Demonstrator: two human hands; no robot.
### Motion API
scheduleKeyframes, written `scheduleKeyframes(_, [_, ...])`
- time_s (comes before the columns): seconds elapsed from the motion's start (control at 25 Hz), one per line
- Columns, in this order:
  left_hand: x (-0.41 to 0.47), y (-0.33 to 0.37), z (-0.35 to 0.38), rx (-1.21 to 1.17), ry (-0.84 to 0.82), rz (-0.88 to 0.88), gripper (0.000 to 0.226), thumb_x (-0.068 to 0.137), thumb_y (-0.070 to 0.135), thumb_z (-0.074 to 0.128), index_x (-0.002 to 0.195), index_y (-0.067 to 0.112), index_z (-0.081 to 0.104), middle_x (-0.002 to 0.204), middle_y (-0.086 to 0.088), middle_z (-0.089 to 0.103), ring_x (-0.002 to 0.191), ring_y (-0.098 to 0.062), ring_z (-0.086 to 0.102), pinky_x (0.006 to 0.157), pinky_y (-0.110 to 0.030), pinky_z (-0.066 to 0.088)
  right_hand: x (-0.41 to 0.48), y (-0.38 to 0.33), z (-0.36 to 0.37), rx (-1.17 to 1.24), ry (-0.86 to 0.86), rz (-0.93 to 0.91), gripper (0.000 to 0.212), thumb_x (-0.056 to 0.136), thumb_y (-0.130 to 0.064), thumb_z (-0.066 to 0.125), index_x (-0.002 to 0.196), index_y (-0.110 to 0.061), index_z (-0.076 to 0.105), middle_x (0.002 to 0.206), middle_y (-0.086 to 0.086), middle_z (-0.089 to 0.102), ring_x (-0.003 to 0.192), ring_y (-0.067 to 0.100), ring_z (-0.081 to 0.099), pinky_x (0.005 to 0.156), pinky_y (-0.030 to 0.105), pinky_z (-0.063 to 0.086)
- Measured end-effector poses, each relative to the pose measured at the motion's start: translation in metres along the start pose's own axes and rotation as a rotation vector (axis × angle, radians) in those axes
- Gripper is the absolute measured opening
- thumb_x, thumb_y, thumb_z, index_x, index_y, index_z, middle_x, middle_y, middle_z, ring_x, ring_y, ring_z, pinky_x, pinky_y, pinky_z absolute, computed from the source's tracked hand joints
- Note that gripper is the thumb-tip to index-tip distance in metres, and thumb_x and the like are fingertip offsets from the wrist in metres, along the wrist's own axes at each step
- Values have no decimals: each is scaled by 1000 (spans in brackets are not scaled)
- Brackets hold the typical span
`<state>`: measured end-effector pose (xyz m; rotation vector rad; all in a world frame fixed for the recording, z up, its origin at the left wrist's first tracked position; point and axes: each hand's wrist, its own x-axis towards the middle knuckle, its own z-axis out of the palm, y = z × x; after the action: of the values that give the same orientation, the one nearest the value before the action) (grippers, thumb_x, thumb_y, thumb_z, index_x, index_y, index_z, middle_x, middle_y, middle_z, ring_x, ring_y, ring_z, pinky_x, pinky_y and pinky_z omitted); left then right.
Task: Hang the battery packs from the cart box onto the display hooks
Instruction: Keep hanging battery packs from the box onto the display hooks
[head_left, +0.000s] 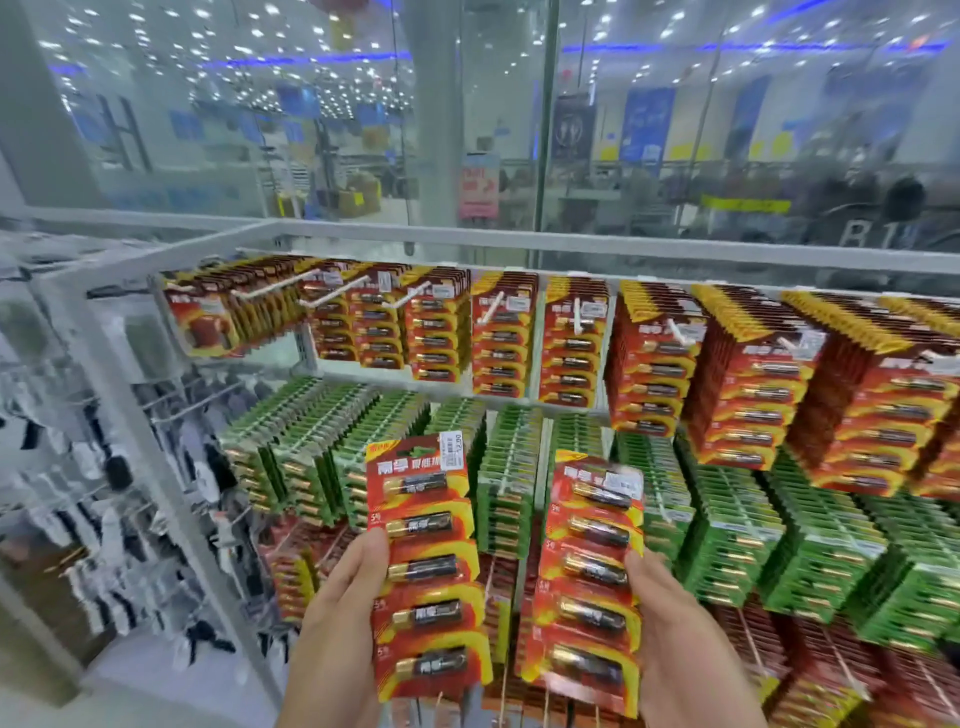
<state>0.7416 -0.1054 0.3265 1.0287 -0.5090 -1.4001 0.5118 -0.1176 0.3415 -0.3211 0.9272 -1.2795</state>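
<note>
My left hand (343, 613) grips a tall red and yellow battery pack (426, 566) by its left edge, held upright in front of the display. In my right hand (680, 639) is a second red battery pack (589, 582), gripped by its right edge and tilted slightly. Both packs hang below the top row of white display hooks (332, 293), where red packs (501, 338) are hung. Green packs (509, 467) fill the row behind my hands. The cart box is out of view.
A white metal frame (156, 467) borders the display on the left, with socks hanging beyond it. A glass wall (519, 130) rises above the top rail. Thick stacks of red packs (753, 374) and green packs (810, 535) crowd the right side.
</note>
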Motion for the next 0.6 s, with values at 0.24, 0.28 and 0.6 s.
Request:
scheduleKeyframes(0.24, [42,24,11,-8,-31,-36,52,83,46,69,124,14,73,115,-26,74,100,-49,73,93,-62,54,36,1,30,-27,11,-59,74,74,-31,79,142,-17,51,138,11,62,117,39,65,94,64,52])
scheduleKeyframes(0.28, [50,26,14,10,-32,-32,47,85,46,67,120,15,75,113,-24,75,99,-47,73,93,-61,55,45,-1,31,-50,0,-66,76,74,-33,80,142,-17,52,135,10,65,115,39,67,95,65,52])
scheduleKeyframes(0.6, [84,40,43,106,-66,69,35,98,43,56,119,22,74,109,-14,79,95,-37,77,82,-47,57,90,-22,48,-158,-88,-182,71,79,-50,71,144,-29,54,139,-3,65,125,26,64,106,57,48])
